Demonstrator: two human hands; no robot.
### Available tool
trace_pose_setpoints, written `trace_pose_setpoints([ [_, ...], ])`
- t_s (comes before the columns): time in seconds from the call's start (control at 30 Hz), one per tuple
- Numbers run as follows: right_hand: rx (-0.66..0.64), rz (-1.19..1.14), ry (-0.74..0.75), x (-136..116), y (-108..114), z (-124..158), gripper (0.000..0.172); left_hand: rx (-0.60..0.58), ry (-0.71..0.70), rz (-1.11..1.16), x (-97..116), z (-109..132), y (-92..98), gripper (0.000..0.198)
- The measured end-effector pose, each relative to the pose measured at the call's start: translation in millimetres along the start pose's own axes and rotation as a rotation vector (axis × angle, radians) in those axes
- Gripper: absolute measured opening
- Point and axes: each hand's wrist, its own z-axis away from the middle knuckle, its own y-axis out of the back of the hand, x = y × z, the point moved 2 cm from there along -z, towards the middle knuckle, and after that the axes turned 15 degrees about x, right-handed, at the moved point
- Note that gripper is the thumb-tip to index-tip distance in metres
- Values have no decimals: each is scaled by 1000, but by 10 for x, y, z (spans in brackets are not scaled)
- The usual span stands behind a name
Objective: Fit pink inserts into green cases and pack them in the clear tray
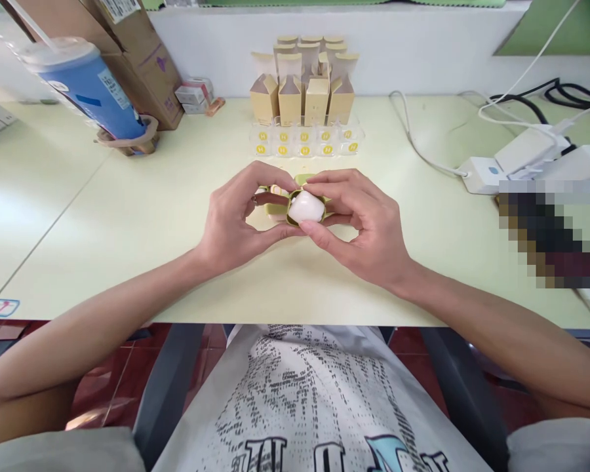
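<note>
Hands at work: a person's L hand [238, 216] and R hand [366, 219] meet mid-desk, both on a small olive-green open-topped box [290, 217].
In the box: a smooth white rounded piece [307, 206], sitting w/in the green rim, facing the camera; material can't be told.
L fingers: thumb & index arched, wide gap btwn them near the palm, tips closing on the box's L side.
R fingers: curled, part-closed round the box's R side; thumb tip at its lower front edge, by the white piece. Exact contact can't be told.
Location: just above the pale yellow-green desktop [142, 262], approx. center; whether the box touches the desk can't be told.
Just behind: light-green pcs. [275, 210], partly hidden by the L hand.
Desk rear: clear plastic compartment tray [254, 141] w/ round yellow "H" labels; beyond it, tan cardboard cartons [290, 105], many w/ flaps up.
Desk L: blue cup w/ white lid & straw [96, 98], tilted in view, in a brown molded carrier [150, 137], nr. a tall brown cardboard box [160, 78].
Desk R: white plug-in adapters [489, 176] & white cables [413, 144].
</note>
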Motion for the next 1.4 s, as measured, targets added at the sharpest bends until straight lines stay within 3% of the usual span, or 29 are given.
trace_pose_setpoints([
  [0.17, -21, 164, 62, -25, 12, -8, 41, -3, -128, 40, -19, -33, -10, 57],
  [0.4, -7, 212, 141, 37, -2, -12, 34, -68, 133, 13, 38, -27, -12, 52],
  [0.57, -30, 233, 187, 34, -24, -13, 30, -62, 114, 98, -26, -23, -8, 61],
  [0.7, 65, 106, 225, -30, -9, -59, 20, -80, 157, 109, -82, -1, -5, 57],
  [0.87, 135, -238, 58, -29, 20, -120, 46, -62, 204, 162, -101, -3, -4, 55],
  [0.93, 154, -276, 55, -14, 36, -137, 43, -59, 208, 171, -106, -8, -3, 52],
  [1.03, 172, -214, 120, -9, 63, -151, 34, -70, 211, 181, -96, -6, -5, 47],
  [1.17, 93, -9, 196, -35, 61, -146, 30, -91, 205, 214, -53, -4, -6, 45],
  [1.3, 97, -34, 319, -90, 51, -145, 30, -95, 204, 212, -40, 2, -3, 31],
  [1.4, 143, -38, 382, -87, 48, -151, 28, -71, 195, 202, -42, 21, -4, 32],
])
